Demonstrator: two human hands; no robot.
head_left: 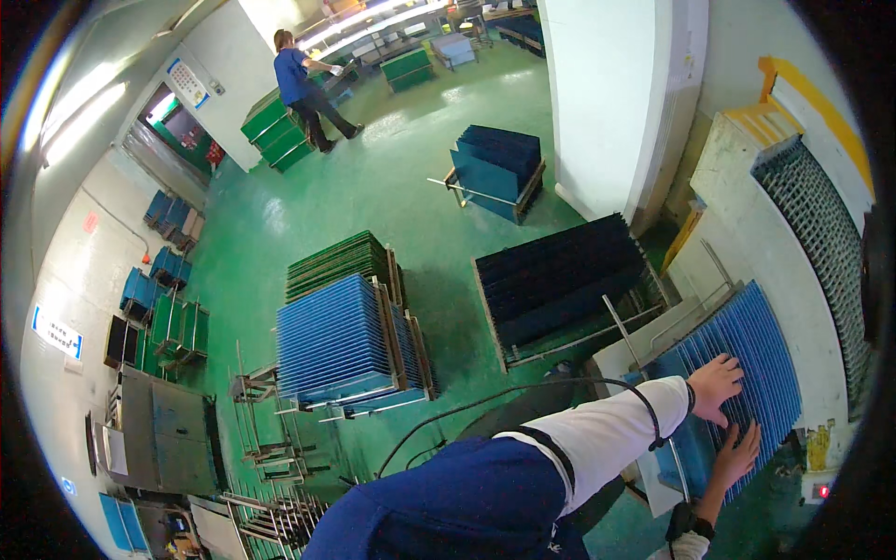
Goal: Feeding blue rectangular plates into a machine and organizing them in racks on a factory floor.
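Note:
A tightly packed row of thin blue boards point(761, 350) stands on edge in a metal-rod rack at the right, beside a pale machine. My left hand point(717, 385) rests on the boards' upper edges, fingers stretched across them and thumb apart. Just nearer to me, my right hand point(737, 457) touches the same row with its fingers extended. The two hands lie close together, and neither visibly lifts a board. A metal rod point(621, 329) of the rack sticks up at its left side. My left forearm hides part of the rack.
A conveyor of grey mesh-like rollers point(821, 271) runs along the far right. Racks of dark boards point(565, 280), blue boards point(336, 336) and green boards point(336, 266) stand on the green floor. A black cable point(504, 387) crosses my left arm. Another person point(297, 84) stands farther back.

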